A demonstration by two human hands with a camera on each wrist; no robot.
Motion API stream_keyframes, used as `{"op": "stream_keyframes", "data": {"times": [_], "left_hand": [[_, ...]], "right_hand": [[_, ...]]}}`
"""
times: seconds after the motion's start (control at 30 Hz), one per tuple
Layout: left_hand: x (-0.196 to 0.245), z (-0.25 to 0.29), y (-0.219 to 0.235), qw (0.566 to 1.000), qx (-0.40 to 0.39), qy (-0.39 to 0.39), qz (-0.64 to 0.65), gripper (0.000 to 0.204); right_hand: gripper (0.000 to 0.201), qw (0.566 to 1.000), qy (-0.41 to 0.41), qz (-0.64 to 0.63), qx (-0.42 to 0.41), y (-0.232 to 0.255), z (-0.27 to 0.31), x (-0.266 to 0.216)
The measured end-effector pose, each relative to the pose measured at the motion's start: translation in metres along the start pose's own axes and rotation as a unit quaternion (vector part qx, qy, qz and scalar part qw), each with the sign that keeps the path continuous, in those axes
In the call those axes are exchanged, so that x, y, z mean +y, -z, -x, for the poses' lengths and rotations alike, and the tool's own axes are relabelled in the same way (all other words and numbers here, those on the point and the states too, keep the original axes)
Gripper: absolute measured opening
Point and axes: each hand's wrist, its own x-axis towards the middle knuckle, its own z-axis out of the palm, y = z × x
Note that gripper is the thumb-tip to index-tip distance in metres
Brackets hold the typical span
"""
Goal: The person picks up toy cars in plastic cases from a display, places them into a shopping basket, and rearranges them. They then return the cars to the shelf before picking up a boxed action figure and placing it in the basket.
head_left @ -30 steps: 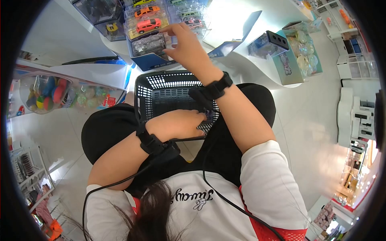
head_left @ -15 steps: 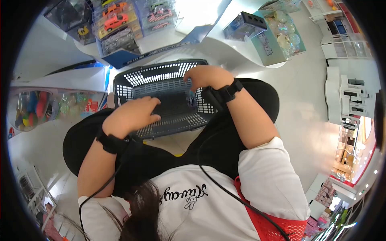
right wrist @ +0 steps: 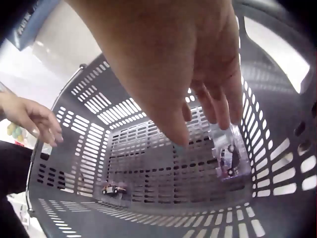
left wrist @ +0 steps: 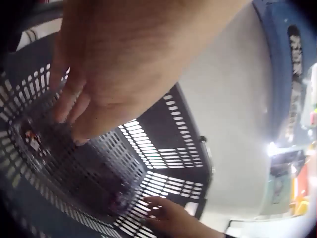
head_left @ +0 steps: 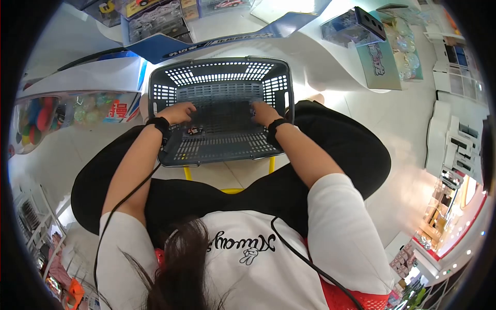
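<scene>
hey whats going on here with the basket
A person sits in a toy shop with a dark plastic basket in front of their knees, and both hands are down inside it. The right hand reaches toward a boxed toy car lying against the basket wall, fingers just above it. The left hand is at the opposite side, near a second small toy car on the basket floor. Neither hand plainly grips anything. More boxed cars sit on the display shelf beyond.
</scene>
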Motion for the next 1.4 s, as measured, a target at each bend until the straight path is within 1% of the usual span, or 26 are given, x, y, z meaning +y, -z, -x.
{"op": "stream_keyframes", "data": {"times": [0.07, 0.13, 0.23, 0.27, 0.3, 0.33, 0.37, 0.4, 0.43, 0.5, 0.6, 0.67, 0.7, 0.77, 0.87, 0.9, 0.93, 0.97, 1.0, 1.03, 1.1, 1.2, 1.23, 1.33, 1.37, 1.4], "left_hand": [[-0.036, -0.028, -0.019, 1.000, 0.025, 0.006, 0.011, 0.051], [-0.064, -0.046, -0.044, 0.999, 0.017, 0.035, 0.009, 0.054], [-0.099, -0.056, -0.084, 0.996, 0.020, 0.085, 0.006, 0.056], [-0.103, -0.054, -0.094, 0.994, 0.022, 0.103, 0.005, 0.056], [-0.107, -0.054, -0.101, 0.994, 0.019, 0.103, -0.030, 0.058], [-0.110, -0.053, -0.106, 0.994, 0.033, 0.101, -0.032, 0.058], [-0.114, -0.054, -0.110, 0.993, 0.049, 0.097, -0.036, 0.058], [-0.118, -0.058, -0.113, 0.993, 0.065, 0.093, -0.040, 0.058], [-0.120, -0.063, -0.115, 0.991, 0.051, 0.110, -0.056, 0.057], [-0.110, -0.065, -0.116, 0.986, 0.022, 0.144, -0.084, 0.056], [-0.084, -0.064, -0.115, 0.974, 0.034, 0.187, -0.124, 0.066], [-0.084, -0.072, -0.120, 0.964, 0.036, 0.210, -0.157, 0.064], [-0.084, -0.075, -0.122, 0.959, 0.037, 0.220, -0.173, 0.063], [-0.081, -0.075, -0.119, 0.960, 0.035, 0.204, -0.191, 0.056], [-0.068, -0.068, -0.105, 0.969, 0.010, 0.173, -0.176, 0.051], [-0.066, -0.067, -0.101, 0.973, 0.000, 0.161, -0.165, 0.050], [-0.067, -0.067, -0.100, 0.979, -0.010, 0.153, -0.132, 0.050], [-0.071, -0.069, -0.099, 0.984, -0.017, 0.145, -0.099, 0.050], [-0.071, -0.067, -0.096, 0.988, -0.025, 0.135, -0.066, 0.050], [-0.069, -0.065, -0.094, 0.990, -0.013, 0.124, -0.067, 0.051], [-0.055, -0.057, -0.080, 0.992, 0.015, 0.099, -0.070, 0.053], [-0.020, -0.040, -0.045, 0.995, 0.011, 0.090, -0.046, 0.056], [-0.012, -0.034, -0.034, 0.997, 0.016, 0.058, -0.051, 0.057], [0.023, -0.002, -0.001, 0.995, 0.038, -0.038, -0.086, 0.051], [0.053, 0.026, 0.016, 0.995, 0.020, -0.034, -0.089, 0.051], [0.068, 0.045, 0.029, 0.993, 0.011, -0.056, -0.103, 0.051]], "right_hand": [[0.042, 0.994, -0.104, -0.040, 0.006, -0.014, -0.010, 0.001], [0.042, 0.974, -0.209, -0.083, 0.009, -0.017, -0.014, 0.000], [0.043, 0.945, -0.304, -0.118, 0.038, -0.038, -0.019, 0.006], [0.047, 0.948, -0.295, -0.109, 0.047, -0.043, -0.020, 0.006], [0.051, 0.951, -0.288, -0.101, 0.055, -0.049, -0.018, 0.006], [0.056, 0.953, -0.281, -0.094, 0.064, -0.053, -0.018, 0.005], [0.061, 0.955, -0.282, -0.075, 0.058, -0.056, -0.020, 0.002], [0.062, 0.950, -0.293, -0.085, 0.069, -0.058, -0.022, 0.000], [0.063, 0.945, -0.304, -0.094, 0.079, -0.059, -0.023, -0.001], [0.066, 0.935, -0.331, -0.092, 0.086, -0.063, -0.025, -0.004], [0.072, 0.926, -0.365, -0.063, 0.075, -0.067, -0.032, -0.010], [0.075, 0.924, -0.374, -0.050, 0.064, -0.068, -0.035, -0.011], [0.074, 0.932, -0.357, -0.056, 0.041, -0.069, -0.036, -0.009], [0.072, 0.944, -0.322, -0.067, -0.006, -0.073, -0.038, -0.003], [0.074, 0.944, -0.264, -0.187, -0.059, -0.072, -0.044, 0.012], [0.075, 0.911, -0.259, -0.302, -0.108, -0.066, -0.044, 0.015], [0.076, 0.862, -0.250, -0.412, -0.155, -0.059, -0.044, 0.019], [0.078, 0.801, -0.233, -0.515, -0.199, -0.048, -0.044, 0.018], [0.078, 0.762, -0.202, -0.580, -0.208, -0.035, -0.042, 0.014], [0.078, 0.717, -0.168, -0.641, -0.216, -0.023, -0.040, 0.009], [0.078, 0.620, -0.085, -0.739, -0.250, 0.017, -0.031, -0.012], [0.080, 0.557, 0.044, -0.769, -0.311, 0.079, -0.010, -0.042], [0.081, 0.571, 0.060, -0.751, -0.326, 0.099, -0.002, -0.051], [0.091, 0.581, 0.152, -0.690, -0.405, 0.159, 0.024, -0.078], [0.098, 0.600, 0.199, -0.660, -0.406, 0.186, 0.038, -0.093], [0.100, 0.612, 0.202, -0.660, -0.387, 0.206, 0.052, -0.103]]}}
